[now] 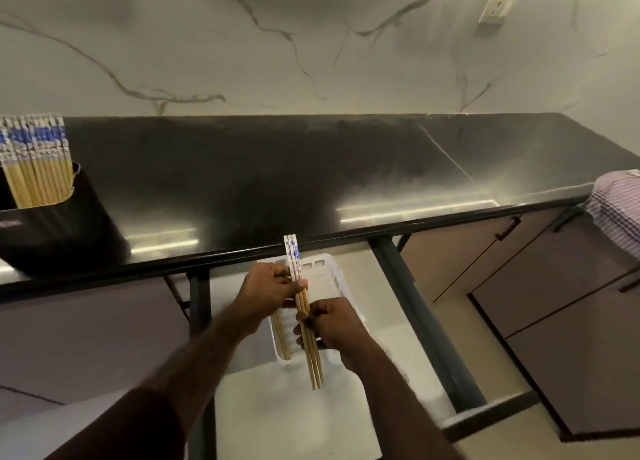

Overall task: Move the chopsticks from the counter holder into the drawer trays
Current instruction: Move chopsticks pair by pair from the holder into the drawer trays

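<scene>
Bamboo chopsticks (304,307) sit clamped in both your hands, left hand (268,291) near the patterned tops, right hand (334,328) lower, above the white tray (323,269) in the drawer (408,303).

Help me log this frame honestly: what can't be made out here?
- Head view: the black counter holder and its blue-topped bamboo chopsticks are cut off by the left edge.
- The white slotted drawer tray is largely hidden by both hands; its contents can't be counted.
- The bundle of chopsticks gripped by left hand and right hand overlaps; number unclear.
</scene>
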Demonstrator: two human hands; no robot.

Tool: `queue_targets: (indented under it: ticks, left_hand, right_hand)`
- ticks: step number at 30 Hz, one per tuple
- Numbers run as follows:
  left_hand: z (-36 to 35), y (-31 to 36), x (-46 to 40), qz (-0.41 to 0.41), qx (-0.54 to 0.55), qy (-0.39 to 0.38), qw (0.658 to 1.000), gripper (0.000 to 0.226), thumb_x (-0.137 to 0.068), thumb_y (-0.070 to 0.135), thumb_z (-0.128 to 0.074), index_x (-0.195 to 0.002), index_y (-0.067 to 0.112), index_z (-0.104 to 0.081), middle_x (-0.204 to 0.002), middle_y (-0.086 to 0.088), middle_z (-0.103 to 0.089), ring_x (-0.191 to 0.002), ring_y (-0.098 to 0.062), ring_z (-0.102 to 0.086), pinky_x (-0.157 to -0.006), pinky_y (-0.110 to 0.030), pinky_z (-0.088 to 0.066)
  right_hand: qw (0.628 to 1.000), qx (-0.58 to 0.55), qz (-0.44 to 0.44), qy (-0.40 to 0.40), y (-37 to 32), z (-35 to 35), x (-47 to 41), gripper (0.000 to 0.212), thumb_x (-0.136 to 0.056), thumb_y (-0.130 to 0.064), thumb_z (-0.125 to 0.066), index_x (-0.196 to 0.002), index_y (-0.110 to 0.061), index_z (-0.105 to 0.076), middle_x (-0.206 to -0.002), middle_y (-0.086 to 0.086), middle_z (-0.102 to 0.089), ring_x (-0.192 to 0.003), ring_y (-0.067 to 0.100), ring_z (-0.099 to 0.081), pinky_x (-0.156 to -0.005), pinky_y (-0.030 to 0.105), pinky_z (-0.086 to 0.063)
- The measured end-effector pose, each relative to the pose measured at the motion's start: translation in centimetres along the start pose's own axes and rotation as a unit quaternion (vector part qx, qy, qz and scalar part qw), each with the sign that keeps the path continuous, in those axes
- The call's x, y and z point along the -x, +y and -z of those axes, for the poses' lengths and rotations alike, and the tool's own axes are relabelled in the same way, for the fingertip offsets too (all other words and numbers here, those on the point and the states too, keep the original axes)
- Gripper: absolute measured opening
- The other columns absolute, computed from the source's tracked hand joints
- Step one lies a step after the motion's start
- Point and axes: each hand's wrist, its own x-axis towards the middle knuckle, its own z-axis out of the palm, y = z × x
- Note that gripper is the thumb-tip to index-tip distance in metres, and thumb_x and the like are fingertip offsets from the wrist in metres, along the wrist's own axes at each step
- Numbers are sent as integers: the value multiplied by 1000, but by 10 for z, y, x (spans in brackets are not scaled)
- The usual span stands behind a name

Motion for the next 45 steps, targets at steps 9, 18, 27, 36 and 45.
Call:
queue_targets:
  ticks: [9,18,27,36,45]
  left_hand:
    - [-5,-76,-67,75,-111,20,991,17,-81,12,-74,-95,4,-70,-90,-11,-73,-80,-22,-73,-77,-41,-60]
    - [-8,-102,-113,25,-393,19,919,12,-95,19,-55,-104,17,-63,-100,-5,-67,-87,-17,-65,-81,-35,-57]
    - [-11,-119,-130,129,-388,19,913,25,-92,41,-54,-115,35,-45,-142,-4,-40,-118,-26,-50,-109,-42,-35]
    - [-15,-111,-140,110,-412,26,904,45,-100,31,-43,-143,29,-32,-157,-3,-13,-144,-33,-16,-118,-47,-19]
    - [-13,-104,-130,107,-469,13,877,44,-103,26,-34,-147,20,-30,-160,-8,-14,-146,-30,-15,-119,-49,-5]
  right_hand:
    - [990,43,-135,-27,32,-11,-81,14,-85,-3,-61,-90,6,-71,-77,19,-73,-59,26,-70,-63,40,-62]
    - [981,114,-156,-12,44,-35,-167,17,-77,-14,-63,-87,-1,-67,-86,20,-73,-74,36,-73,-64,48,-62]
    - [944,317,-83,37,47,-57,-173,32,-97,-27,-53,-117,-3,-57,-118,13,-65,-108,30,-63,-89,33,-49]
    - [925,379,-25,15,59,-68,-168,25,-99,-19,-48,-116,-8,-63,-115,11,-66,-103,26,-65,-90,33,-53]
    - [921,386,-42,23,61,-67,-170,29,-102,-21,-42,-123,-10,-59,-119,9,-66,-107,24,-64,-91,32,-50]
